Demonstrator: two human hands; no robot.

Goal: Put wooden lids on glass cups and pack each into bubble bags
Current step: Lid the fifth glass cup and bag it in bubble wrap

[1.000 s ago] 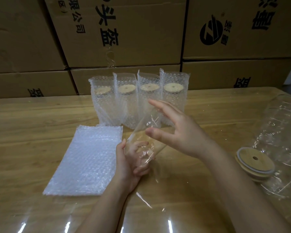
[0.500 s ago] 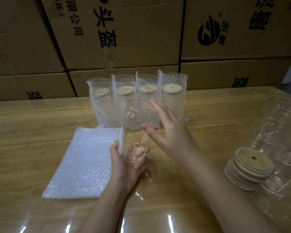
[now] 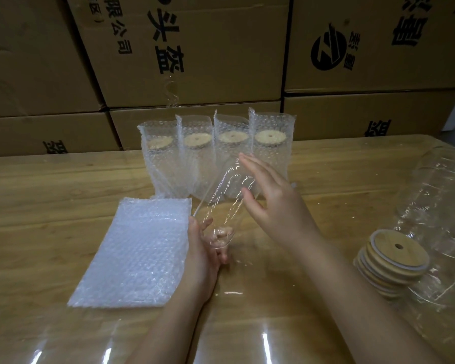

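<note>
Behind glass cup, boxes, printed 头盔

Centre carton, 12 o'clock: large black "头盔"; smaller "限公司" at 11 o'clock.
Right carton, 1 o'clock: round black logo; big characters cut off.
Lower right carton, 2 o'clock: partial character, unreadable.

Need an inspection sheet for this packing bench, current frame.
Surface: wooden table under glossy clear film.
Job's things: clear glass cup, tilted, unlidded; stack of round wooden lids on the right; flat pile of bubble bags on the left; four bagged, lidded cups upright in a back row.
Clutter: crumpled clear plastic wrap far right.
Hands: left hand grips the cup's base; right hand open beside its upper wall.
Cables: nothing seen.
Surroundings: stacked brown cardboard cartons behind.
</note>
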